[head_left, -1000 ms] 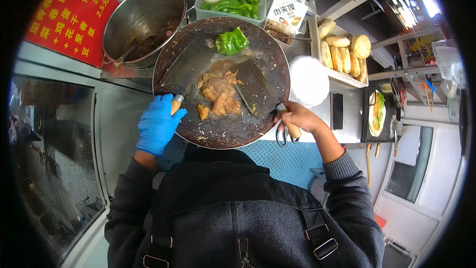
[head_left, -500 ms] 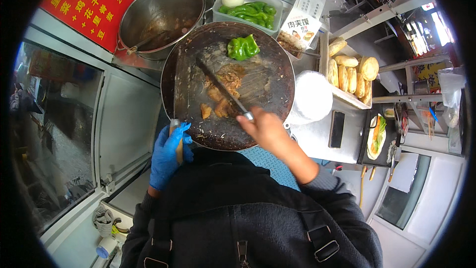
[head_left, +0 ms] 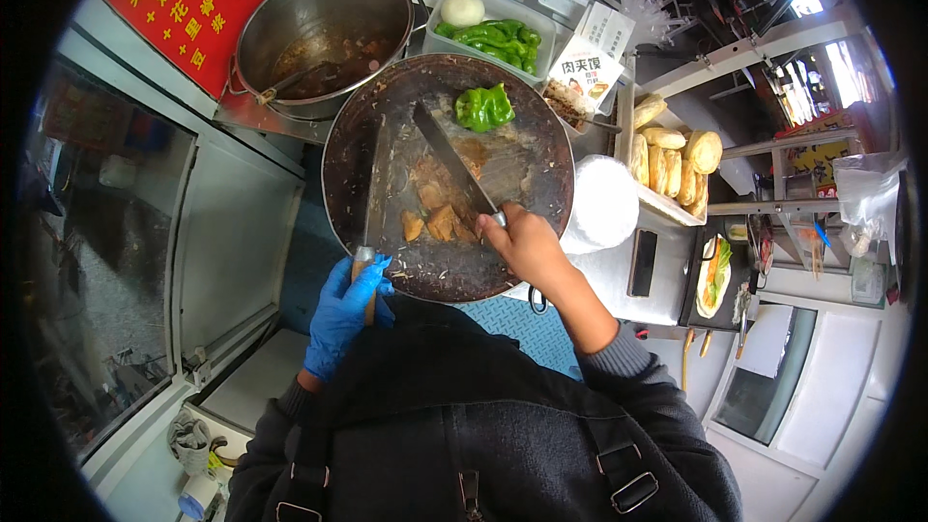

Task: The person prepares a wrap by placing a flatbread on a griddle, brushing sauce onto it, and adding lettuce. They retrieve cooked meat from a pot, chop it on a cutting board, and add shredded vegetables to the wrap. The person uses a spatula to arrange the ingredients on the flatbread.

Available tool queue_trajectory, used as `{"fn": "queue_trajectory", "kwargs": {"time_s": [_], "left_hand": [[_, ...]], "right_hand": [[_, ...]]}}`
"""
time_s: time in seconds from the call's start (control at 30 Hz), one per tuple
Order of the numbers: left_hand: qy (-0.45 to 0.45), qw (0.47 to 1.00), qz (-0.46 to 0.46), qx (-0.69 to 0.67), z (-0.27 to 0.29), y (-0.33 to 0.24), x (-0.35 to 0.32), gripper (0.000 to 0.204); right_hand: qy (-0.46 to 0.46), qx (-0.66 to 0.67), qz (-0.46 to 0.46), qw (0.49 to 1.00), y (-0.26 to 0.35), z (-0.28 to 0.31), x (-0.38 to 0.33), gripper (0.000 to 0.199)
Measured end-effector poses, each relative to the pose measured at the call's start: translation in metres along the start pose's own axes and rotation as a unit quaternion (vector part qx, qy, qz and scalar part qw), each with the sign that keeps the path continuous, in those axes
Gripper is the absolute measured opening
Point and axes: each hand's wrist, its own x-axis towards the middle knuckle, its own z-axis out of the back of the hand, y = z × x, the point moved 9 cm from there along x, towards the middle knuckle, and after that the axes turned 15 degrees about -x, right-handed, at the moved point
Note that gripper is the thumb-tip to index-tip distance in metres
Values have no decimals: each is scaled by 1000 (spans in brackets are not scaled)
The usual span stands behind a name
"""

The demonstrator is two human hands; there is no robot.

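1. I'm over the round chopping block [head_left: 541,150] — dark, greasy, and by far the biggest thing here, with the metal pot [head_left: 324,34] just beyond its upper left rim.
2. The white tray [head_left: 491,12] of green peppers sits behind the block, and bread rolls [head_left: 672,150] line the shelf to the right.
3. I see two cleavers on the block: the left cleaver [head_left: 372,193] lies along the left part, and the right cleaver [head_left: 452,157] slants across the middle.
4. Left hand [head_left: 343,314], in a blue glove, has its fingers wrapped round the left cleaver's handle at the near rim.
5. Right hand [head_left: 527,246], bare, is clenched on the right cleaver's handle.
6. Brown meat [head_left: 440,217] sits mid-block between the blades — one green pepper [head_left: 485,108] lies at the far edge.
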Motion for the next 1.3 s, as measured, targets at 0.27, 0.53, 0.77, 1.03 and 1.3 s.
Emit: {"fn": "queue_trajectory", "kwargs": {"time_s": [0.27,0.53,0.77,1.03,1.3], "left_hand": [[21,999,14,47,-9,-11,1,26],[61,998,25,24,-4,-11,6,30],[27,998,-3,54,17,-39,-3,32],[95,991,50,75,-18,-32,2,29],[149,976,66,146,-49,2,-3,20]], "right_hand": [[-52,-29,24,998,-37,19,6,44],[-36,-68,81,994,-36,18,-17,41],[70,-28,217,973,-1,-5,-49,41],[25,18,20,999,-22,2,-41,42],[1,210,-139,968,8,-24,-60,40]]}}
